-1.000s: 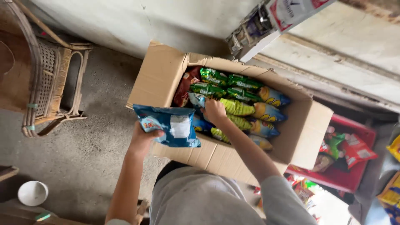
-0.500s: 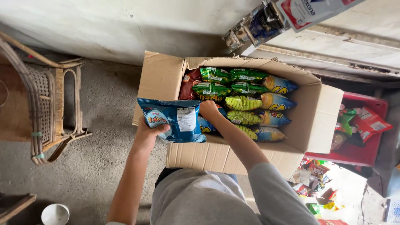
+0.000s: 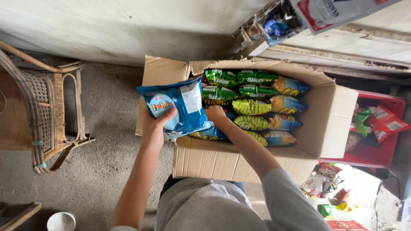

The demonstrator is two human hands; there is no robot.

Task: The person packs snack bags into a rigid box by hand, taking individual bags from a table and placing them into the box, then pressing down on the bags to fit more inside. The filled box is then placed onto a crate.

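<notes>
— Why do we hold the blue snack bag [image 3: 180, 107] up in the left hand [image 3: 156, 126], at centre left of the frame?

— Gripped by its lower edge, it stays clear of the cardboard box [image 3: 214, 164], so the rows stay visible.

— And the right hand [image 3: 215, 113]?

— It reaches into the middle of the box among the green and yellow packets [image 3: 252, 107]; we cannot tell whether its fingers grip one.

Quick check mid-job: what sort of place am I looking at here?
Probably a small shop's stock corner or storeroom: an open cardboard carton packed with green, yellow and blue snack bags, a red plastic crate holding more packets, and a bare concrete floor.
</notes>
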